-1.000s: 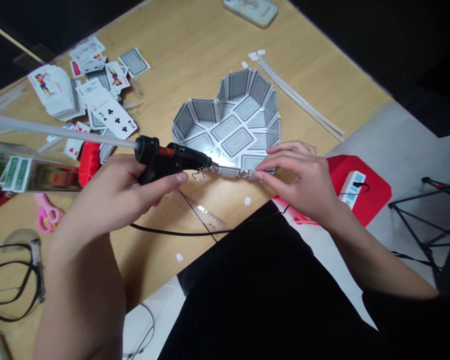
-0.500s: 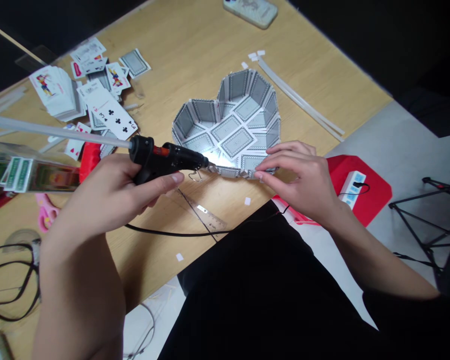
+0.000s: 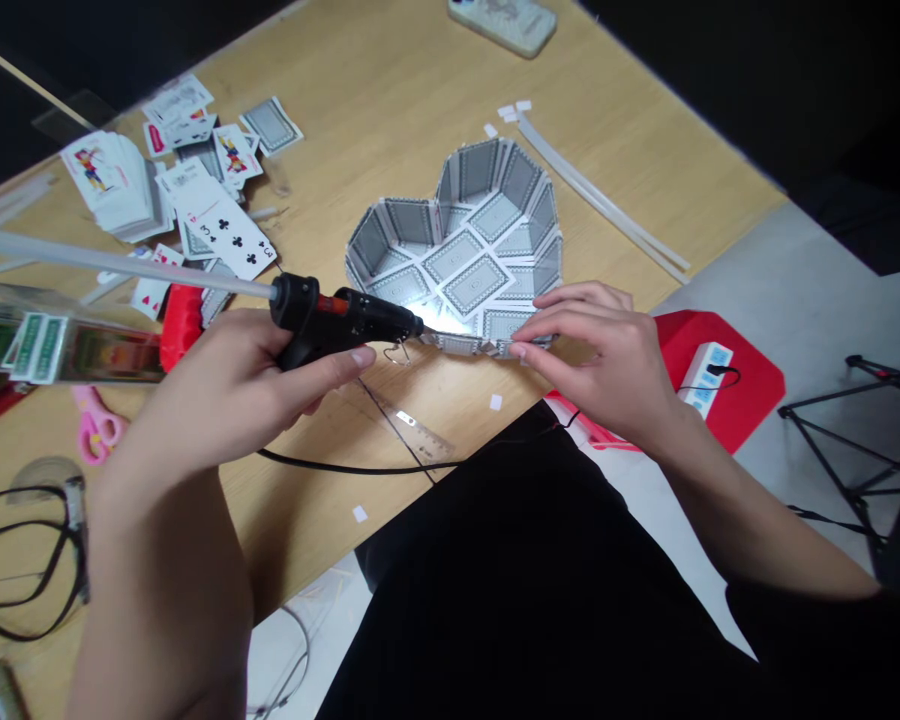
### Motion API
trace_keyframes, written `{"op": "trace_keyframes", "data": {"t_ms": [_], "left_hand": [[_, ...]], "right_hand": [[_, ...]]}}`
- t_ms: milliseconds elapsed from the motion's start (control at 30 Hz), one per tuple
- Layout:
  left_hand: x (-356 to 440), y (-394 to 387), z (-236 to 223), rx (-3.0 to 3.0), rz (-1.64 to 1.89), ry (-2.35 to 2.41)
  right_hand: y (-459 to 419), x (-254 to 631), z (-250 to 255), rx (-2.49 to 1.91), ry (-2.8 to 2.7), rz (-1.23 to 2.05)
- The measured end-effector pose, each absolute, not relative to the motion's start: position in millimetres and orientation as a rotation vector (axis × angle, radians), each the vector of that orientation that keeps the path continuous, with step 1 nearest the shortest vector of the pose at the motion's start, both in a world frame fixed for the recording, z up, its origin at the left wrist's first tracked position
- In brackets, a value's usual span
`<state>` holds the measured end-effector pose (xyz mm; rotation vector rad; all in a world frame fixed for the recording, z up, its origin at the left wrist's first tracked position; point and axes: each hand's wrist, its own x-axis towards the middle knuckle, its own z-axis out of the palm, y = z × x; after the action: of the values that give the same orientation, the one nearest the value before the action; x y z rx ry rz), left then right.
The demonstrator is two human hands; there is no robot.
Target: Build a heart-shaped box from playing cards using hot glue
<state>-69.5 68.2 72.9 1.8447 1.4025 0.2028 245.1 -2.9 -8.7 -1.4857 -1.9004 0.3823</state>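
My left hand (image 3: 270,385) is closed round a black hot glue gun (image 3: 345,312), a long pale glue stick (image 3: 142,265) poking out of its back. The gun's nozzle is at the near rim of a heart-shaped box (image 3: 465,272) built from grey-backed playing cards. Fingers and thumb of my right hand (image 3: 596,345) pinch the box's near wall at its right end. Below the nozzle, the gun's wire stand (image 3: 397,353) hangs over the table. A black cord (image 3: 345,467) runs from the gun toward the right.
Loose playing cards (image 3: 229,230) lie at the left, near pink scissors (image 3: 97,428). Glue sticks (image 3: 607,200) and a phone (image 3: 504,22) lie farther back. A ruler (image 3: 424,432) rests near the table's front edge. On a red stool (image 3: 750,390) sits a power strip (image 3: 705,380).
My left hand and the glue gun have shifted slightly right, the nozzle sliding along the box's near rim. My right hand stays in place.
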Motion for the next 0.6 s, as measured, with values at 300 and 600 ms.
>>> {"op": "trace_keyframes", "data": {"t_ms": [300,600], "left_hand": [[-64.2,65.1,69.8,1.818,0.191,1.424],[-106.9,42.3,83.8,1.464,0.448,1.594]], "right_hand": [[-3.7,244.5,-8.9,-1.482,-1.891,0.381],[-2.3,245.4,-11.2,-1.458,-1.934,0.352]]}}
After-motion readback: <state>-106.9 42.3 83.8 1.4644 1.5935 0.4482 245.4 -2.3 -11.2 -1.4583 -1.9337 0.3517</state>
